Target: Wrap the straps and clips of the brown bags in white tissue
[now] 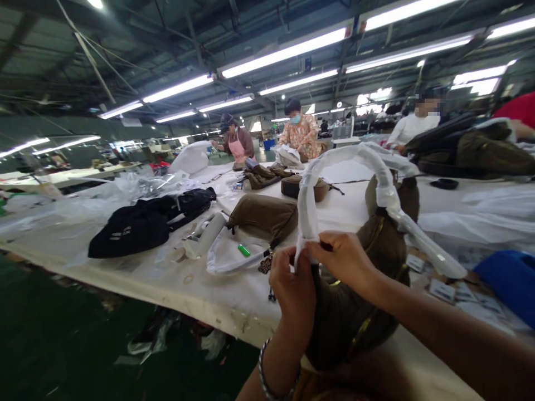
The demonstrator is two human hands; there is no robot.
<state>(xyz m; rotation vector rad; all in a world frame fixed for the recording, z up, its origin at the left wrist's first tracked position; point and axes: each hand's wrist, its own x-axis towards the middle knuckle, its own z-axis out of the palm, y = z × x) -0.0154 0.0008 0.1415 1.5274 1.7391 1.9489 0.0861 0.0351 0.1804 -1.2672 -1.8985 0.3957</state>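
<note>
A dark olive-brown handbag [355,312] with gold zips stands at the table's near edge, close to my body. Its arched handle [328,161] is wrapped in white padding film. At the handle's left base, my left hand [295,289] pinches the wrapping with closed fingers. My right hand [345,259] grips the same spot from the other side, thumb and fingers pressed together on the film. What lies between the fingertips is partly hidden. Another strap wrapped in white [430,245] hangs down on the bag's right side.
A brown bag [263,214], a green lighter-like object [243,250], a white roll [212,231] and a black cloth bag [134,225] lie to the left. At right are tags [442,289] and a blue object [507,278]. Several co-workers stand across the table [234,306].
</note>
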